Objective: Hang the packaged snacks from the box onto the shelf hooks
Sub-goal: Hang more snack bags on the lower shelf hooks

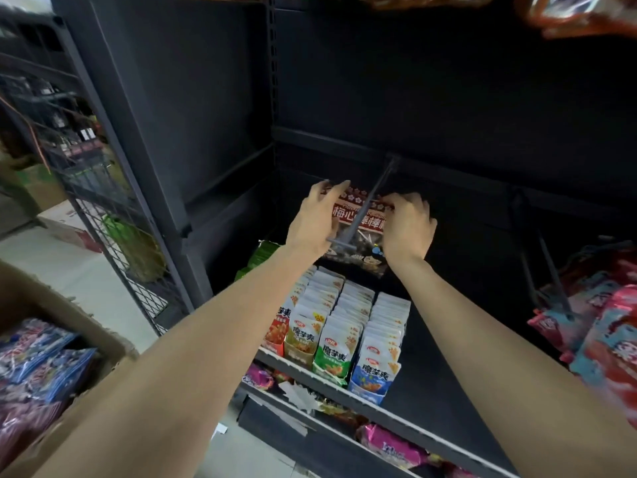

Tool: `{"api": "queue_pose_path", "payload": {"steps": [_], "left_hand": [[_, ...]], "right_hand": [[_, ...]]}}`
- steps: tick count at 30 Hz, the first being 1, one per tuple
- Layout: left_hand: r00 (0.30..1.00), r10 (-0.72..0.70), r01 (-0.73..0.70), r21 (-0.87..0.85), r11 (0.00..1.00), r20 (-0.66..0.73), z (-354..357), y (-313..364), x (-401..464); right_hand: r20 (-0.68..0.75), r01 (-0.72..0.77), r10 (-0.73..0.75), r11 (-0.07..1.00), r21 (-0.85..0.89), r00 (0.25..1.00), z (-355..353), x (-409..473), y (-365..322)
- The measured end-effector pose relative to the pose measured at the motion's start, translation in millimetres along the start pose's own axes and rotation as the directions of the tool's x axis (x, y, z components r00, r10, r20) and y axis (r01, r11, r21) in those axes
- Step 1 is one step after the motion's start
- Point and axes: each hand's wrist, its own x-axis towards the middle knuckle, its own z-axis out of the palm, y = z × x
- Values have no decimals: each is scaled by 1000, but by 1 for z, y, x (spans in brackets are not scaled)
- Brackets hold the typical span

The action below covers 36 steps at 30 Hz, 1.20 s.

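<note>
Left hand: the left hand [312, 220] is reaching up into the middle of the frame, its fingers curling round the upper left corner of the snack bag [358, 229].
Right hand: the right hand [408, 224] is sitting just right of centre, fingers bent and pinching the upper right edge of the same bag.
Snack bag: a red-topped bag with a clear lower part is hanging between the two hands, in the centre of the frame; its top edge is lying against the hook [365, 208].
Hook: a grey rod is sticking out from the dark back panel [448, 98] and is crossing in front of the bag's top; whether it is passing through the bag's hole I cannot tell.
Box: a cardboard box [103, 334] is standing at the lower left of the frame, holding blue and purple packets [38, 360].
Shelf: below the hands, a shelf [396, 420] is carrying four rows of small white packets [341, 326] standing upright in trays.
Right side: pink and red bags [606, 332] are hanging on another hook [551, 270] at the right edge of the frame.
Left side: a wire mesh panel [113, 236] is running down the left of the shelving unit, with a pale floor [69, 270] beside it.
Bottom: more pink packets [393, 443] are lying on a lower level under the shelf.
</note>
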Motion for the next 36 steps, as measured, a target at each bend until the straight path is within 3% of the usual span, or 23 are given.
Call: {"api": "queue_pose_path", "payload": {"steps": [3,7,11,15,19,21,23,27,30,36], "left_hand": [[997,-35,26,121,992,75,6,-1,19],[989,-78,61,128,990,129,10,1,29],[997,-67,60,165,984,36,8,10,25],[995,23,-12,116,993,-98,0,11,6],[996,-12,2,-107,994,-91,-18,-6,-26],[996,-39,26,-143,989,-86,-31,-21,-48],[992,-73,55,-167,984,-101,-47,-37,-74],[985,-134,119,-141,983,-106,-89,-76,-139],[958,-275,261,-146,954,-80,-122,-111,-191],[776,-620,592,-207,779,-116,-174,-196,-274]], "right_hand": [[-4,-13,13,1000,-5,1000,3,14,5],[7,-2,2,999,-40,1000,3,24,7],[-99,114,-119,992,-63,988,2,15,10],[-175,197,-190,980,27,966,4,-15,7],[119,142,-166,971,191,979,8,-47,-8],[328,10,-95,968,252,940,10,-61,-22],[473,-31,-97,966,256,876,13,-80,-39],[528,32,-227,935,353,818,22,-128,-90],[548,94,-345,896,434,762,31,-167,-140],[617,199,-556,810,551,557,55,-237,-242]]}}
